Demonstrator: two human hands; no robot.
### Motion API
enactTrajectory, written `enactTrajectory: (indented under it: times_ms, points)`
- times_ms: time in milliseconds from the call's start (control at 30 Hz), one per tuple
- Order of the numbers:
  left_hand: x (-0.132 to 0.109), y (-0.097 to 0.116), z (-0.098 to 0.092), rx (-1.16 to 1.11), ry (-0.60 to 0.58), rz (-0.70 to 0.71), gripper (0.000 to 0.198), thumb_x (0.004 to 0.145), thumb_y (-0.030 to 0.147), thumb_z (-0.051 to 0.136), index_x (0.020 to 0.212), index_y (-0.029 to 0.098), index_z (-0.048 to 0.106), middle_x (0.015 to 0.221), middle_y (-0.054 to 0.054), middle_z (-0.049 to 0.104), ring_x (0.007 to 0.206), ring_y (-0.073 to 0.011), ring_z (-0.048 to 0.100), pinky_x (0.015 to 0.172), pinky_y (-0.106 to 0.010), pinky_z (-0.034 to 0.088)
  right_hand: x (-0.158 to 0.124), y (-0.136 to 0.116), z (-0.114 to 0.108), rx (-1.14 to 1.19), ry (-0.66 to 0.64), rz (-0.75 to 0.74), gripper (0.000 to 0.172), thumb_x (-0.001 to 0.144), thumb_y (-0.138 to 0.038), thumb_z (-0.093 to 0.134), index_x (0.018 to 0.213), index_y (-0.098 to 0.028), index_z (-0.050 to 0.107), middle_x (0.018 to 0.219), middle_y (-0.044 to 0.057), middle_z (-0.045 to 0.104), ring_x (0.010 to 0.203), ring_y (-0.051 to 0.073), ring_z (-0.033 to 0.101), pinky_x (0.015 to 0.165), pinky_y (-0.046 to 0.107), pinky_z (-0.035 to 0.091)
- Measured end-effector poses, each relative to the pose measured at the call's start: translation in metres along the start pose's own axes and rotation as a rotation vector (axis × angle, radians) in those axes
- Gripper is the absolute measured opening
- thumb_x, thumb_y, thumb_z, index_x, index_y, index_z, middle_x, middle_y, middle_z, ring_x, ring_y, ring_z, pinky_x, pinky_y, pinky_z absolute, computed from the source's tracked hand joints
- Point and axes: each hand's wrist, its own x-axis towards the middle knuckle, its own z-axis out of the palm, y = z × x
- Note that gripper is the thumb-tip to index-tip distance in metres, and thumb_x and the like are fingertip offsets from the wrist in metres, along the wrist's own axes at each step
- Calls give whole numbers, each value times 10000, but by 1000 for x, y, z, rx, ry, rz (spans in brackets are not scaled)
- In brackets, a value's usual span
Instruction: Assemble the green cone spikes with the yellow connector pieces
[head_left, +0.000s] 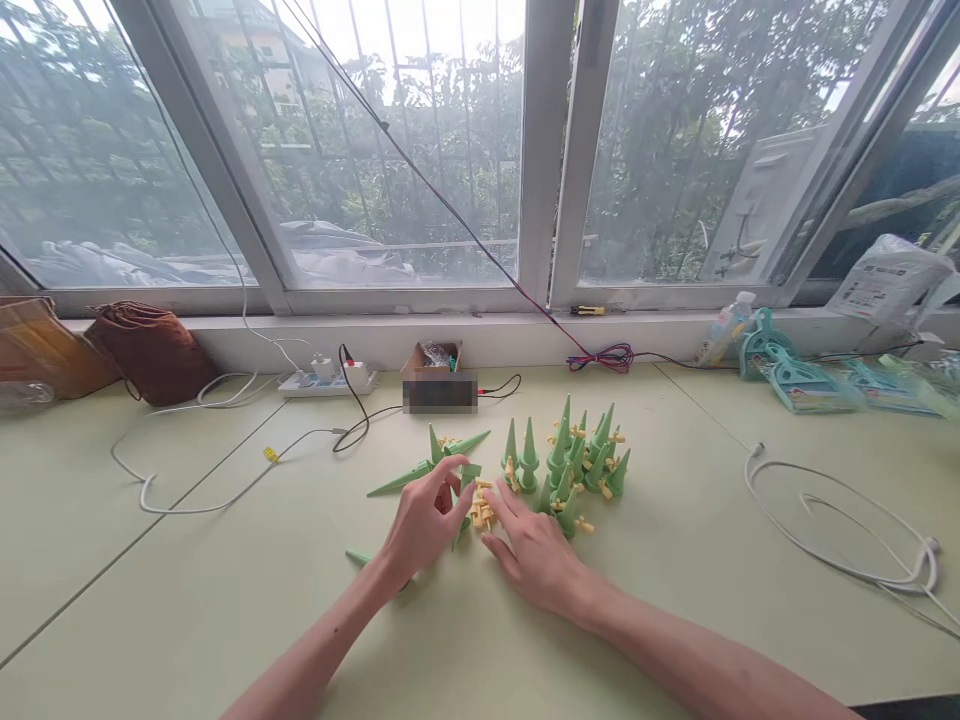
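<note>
My left hand (426,520) is closed in a pinch on a green plastic spike (470,472), its wide end up between thumb and forefinger. Just right of it, my right hand (536,555) reaches with fingers stretched and apart to a small pile of yellow plastic valve-like pieces (481,508); the fingertips are at the pile's edge, and contact is hard to tell. Loose green spikes (405,478) lie beyond the left hand, and another spike (358,556) is partly hidden behind the left forearm. Several green spikes (559,455) stand points up to the right, many with yellow pieces attached.
At the back are a small cardboard box (448,352), a blurred dark box (440,396) and a white power strip (330,382). A brown pouch (150,350) lies back left. White cables (840,575) loop at right, near teal packaged items (810,380) and a bottle (726,325).
</note>
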Motion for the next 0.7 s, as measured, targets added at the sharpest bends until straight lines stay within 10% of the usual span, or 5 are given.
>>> enactTrajectory:
  times_ms: [700]
  points:
    - [-3, 9, -10, -59, 160, 97, 183, 868, 242, 607, 1042, 210, 560, 687, 50, 557, 444, -48, 429, 463, -172, 413, -5, 4, -6, -74, 47, -81, 414, 841, 51, 402, 1099, -223, 576, 1141, 67, 624, 742, 151, 652, 618, 232, 448]
